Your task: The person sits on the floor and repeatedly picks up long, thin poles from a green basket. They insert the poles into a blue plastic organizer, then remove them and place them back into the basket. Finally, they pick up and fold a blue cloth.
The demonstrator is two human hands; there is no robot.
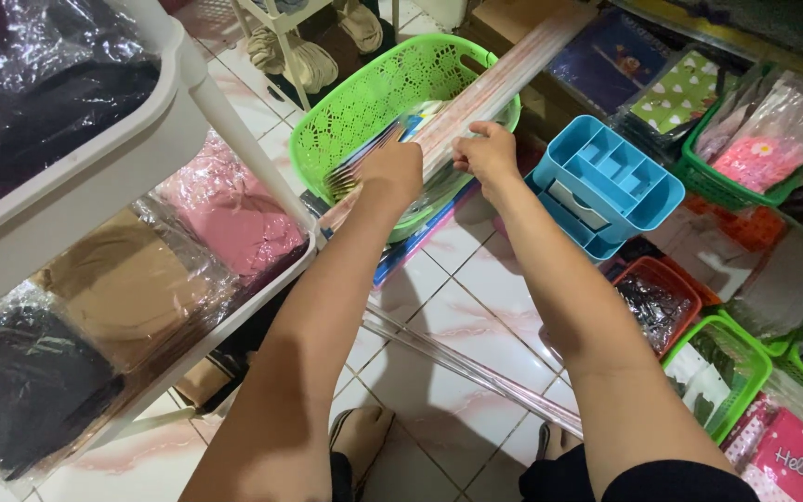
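Both hands, left hand (392,174) and right hand (487,151), pinch a stack of flat wrapped packets (369,160) over the green basket (346,112); keeping the edges squared should prevent slipping.

Two bare forearms, no sleeves below the elbow, no watch, rings or bracelets visible. Left grip (392,172) and right grip (487,153) ungloved, nails short and plain. Dark, black-looking clothing (638,479) nearest the camera, well behind the grips. Bare feet (360,437) below the arms.
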